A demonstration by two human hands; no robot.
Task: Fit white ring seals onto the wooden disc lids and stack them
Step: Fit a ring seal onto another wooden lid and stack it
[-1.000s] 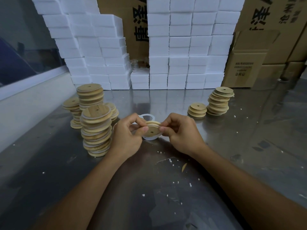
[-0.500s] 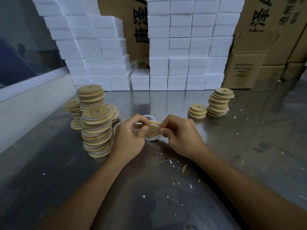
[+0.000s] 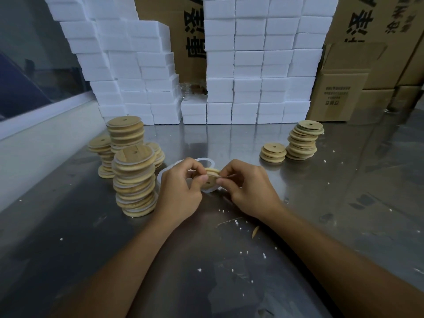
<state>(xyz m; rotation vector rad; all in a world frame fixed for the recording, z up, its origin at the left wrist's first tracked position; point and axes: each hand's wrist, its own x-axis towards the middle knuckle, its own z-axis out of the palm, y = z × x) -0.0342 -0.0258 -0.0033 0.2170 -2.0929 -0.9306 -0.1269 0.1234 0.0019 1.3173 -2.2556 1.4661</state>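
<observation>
Both hands hold one wooden disc lid [image 3: 210, 180] upright over the table's middle. My left hand [image 3: 181, 193] pinches its left side with thumb and fingers. My right hand [image 3: 250, 189] pinches its right edge, where a white ring seal [image 3: 212, 190] shows around the lower rim. Loose white ring seals [image 3: 205, 160] lie flat on the table just behind the hands. A tall leaning stack of sealed lids [image 3: 134, 182] stands left of my left hand, with more stacks [image 3: 125, 131] behind it. Two stacks of bare lids [image 3: 302, 141] stand at the right.
The steel table [image 3: 206, 260] carries white crumbs and a wood sliver [image 3: 255, 231]. White foam blocks [image 3: 252, 65] are piled along the back, with cardboard boxes [image 3: 339, 97] at the back right. A low white wall [image 3: 41, 143] runs along the left.
The lid has turned slightly between my fingers, and both hands have shifted a little around its rim. The stacks have not moved.
</observation>
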